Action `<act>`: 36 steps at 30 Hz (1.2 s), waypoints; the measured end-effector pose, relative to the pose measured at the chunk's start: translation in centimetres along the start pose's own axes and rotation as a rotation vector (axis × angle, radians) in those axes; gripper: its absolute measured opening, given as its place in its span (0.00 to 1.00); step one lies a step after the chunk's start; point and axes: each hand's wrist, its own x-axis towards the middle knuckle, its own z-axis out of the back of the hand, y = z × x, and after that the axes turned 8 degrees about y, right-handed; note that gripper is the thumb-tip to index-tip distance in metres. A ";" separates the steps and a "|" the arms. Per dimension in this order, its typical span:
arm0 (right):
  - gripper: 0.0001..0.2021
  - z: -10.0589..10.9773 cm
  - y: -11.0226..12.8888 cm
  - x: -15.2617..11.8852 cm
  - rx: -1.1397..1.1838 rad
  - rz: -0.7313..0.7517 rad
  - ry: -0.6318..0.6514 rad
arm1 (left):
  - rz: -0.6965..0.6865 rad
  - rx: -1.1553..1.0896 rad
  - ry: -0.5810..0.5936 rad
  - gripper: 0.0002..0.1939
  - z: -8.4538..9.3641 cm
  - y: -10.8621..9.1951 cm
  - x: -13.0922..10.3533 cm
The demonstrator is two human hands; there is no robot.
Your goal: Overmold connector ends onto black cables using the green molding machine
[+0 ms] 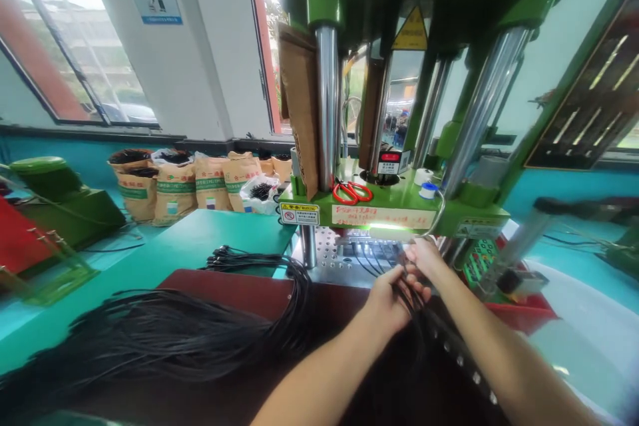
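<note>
Black cables (184,333), green press (479,213), red-handled scissors (352,194)

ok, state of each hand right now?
Left hand: closed around black cables.
Right hand: fingers bent, just beyond the left; whether it holds anything can't be told.

Your way in is the low slot between the green plate (469,212) and the metal bed (324,254), with a light bar (392,233) along its upper edge. A steel post (308,247) bounds it on your left; your right grip (417,256) crowds its mouth. Black cables (366,261) cross to your left grip (397,293). Leftward, the cable bundle (174,333) blocks low passes along the bench (214,285); above it you have open air.
</note>
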 end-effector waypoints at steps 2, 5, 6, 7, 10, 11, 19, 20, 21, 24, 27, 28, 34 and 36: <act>0.09 -0.5 0.3 -1.2 0.021 0.018 -0.006 | 0.013 -0.063 -0.069 0.10 -0.4 0.5 -1.2; 0.07 -1.3 0.8 -2.9 0.031 0.038 -0.005 | 0.040 -0.106 -0.089 0.12 -0.7 1.1 -3.5; 0.06 -1.5 1.0 -3.3 0.031 0.040 -0.009 | 0.042 -0.104 -0.079 0.12 -0.6 1.3 -4.4; 0.06 -1.6 1.1 -3.7 0.029 0.039 -0.017 | 0.047 -0.097 -0.065 0.12 -0.5 1.5 -5.4; 0.06 -1.4 1.1 -4.9 0.014 0.019 -0.040 | 0.110 -0.066 -0.010 0.09 0.5 2.4 -8.6; 0.06 -1.1 1.1 -5.3 0.004 0.007 -0.043 | 0.128 -0.059 0.006 0.08 0.9 2.7 -9.6; 0.06 -1.0 0.5 -7.5 -0.115 -0.099 -0.059 | 0.315 0.209 0.207 0.08 1.7 5.8 -14.3; 0.05 -0.8 0.4 -7.5 -0.131 -0.099 -0.067 | 0.320 0.251 0.226 0.08 1.1 5.3 -14.7; 0.05 -0.4 0.3 -7.4 -0.148 -0.096 -0.074 | 0.292 0.275 0.227 0.09 0.3 4.2 -15.2; 0.03 1.6 0.2 -7.5 -0.188 -0.099 -0.081 | -0.069 0.273 0.142 0.12 -2.3 -2.4 -16.8; 0.04 4.4 0.0 -8.0 -0.195 -0.151 -0.038 | -0.796 0.325 0.005 0.16 -3.4 -11.8 -18.4; 0.05 5.4 0.0 -8.3 -0.189 -0.176 -0.007 | -0.983 0.388 -0.107 0.16 -3.1 -14.8 -18.6; 0.12 9.2 -1.0 -8.4 -0.434 -0.196 0.213 | -1.265 0.632 -0.742 0.16 3.4 -23.2 -15.8; 0.09 9.6 -1.4 -8.0 -0.809 -0.080 0.238 | -1.198 0.724 -0.766 0.15 5.5 -23.1 -14.6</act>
